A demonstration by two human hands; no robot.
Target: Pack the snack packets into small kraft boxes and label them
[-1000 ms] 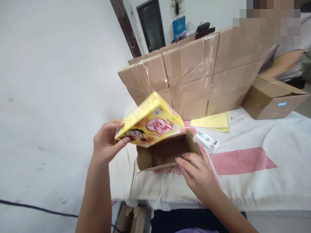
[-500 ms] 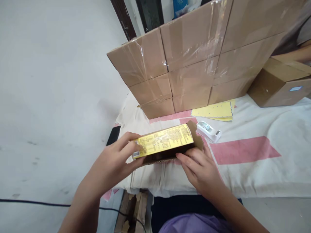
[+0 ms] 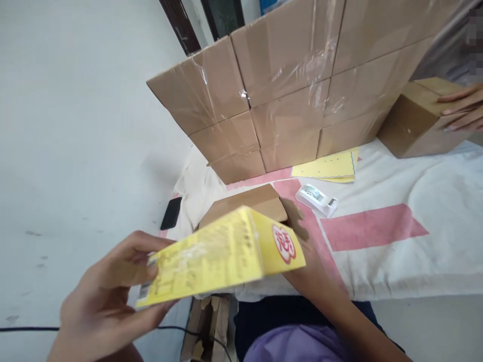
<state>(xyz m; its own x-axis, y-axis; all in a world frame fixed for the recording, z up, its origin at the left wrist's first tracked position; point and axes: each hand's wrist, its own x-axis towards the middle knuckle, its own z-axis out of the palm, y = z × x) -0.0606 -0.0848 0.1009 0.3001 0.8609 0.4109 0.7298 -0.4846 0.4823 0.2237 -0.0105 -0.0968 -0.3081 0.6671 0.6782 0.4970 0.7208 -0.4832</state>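
My left hand (image 3: 109,296) grips a yellow printed box (image 3: 207,256) by its left end, thumb below and fingers above. The yellow box is tilted toward me, and its right end shows red lettering in a white patch. Behind it on the bed-like surface lies an open brown cardboard box (image 3: 245,201), with a curved flap (image 3: 296,216) standing out at its right end. My right hand (image 3: 307,269) is beside that cardboard box. Its fingers are hidden behind the yellow box, so their grip cannot be seen.
Taped cardboard boxes (image 3: 290,90) form a wall at the back. Yellow paper sheets (image 3: 328,166) and a white tape dispenser (image 3: 316,200) lie before it. A dark phone (image 3: 171,213) rests at the left edge. Another person's hand (image 3: 464,108) touches a carton (image 3: 426,120) at right.
My left hand has lifted the yellow box from over the cardboard box, bringing it left and closer to me. The other person's hand has come onto the carton at right.
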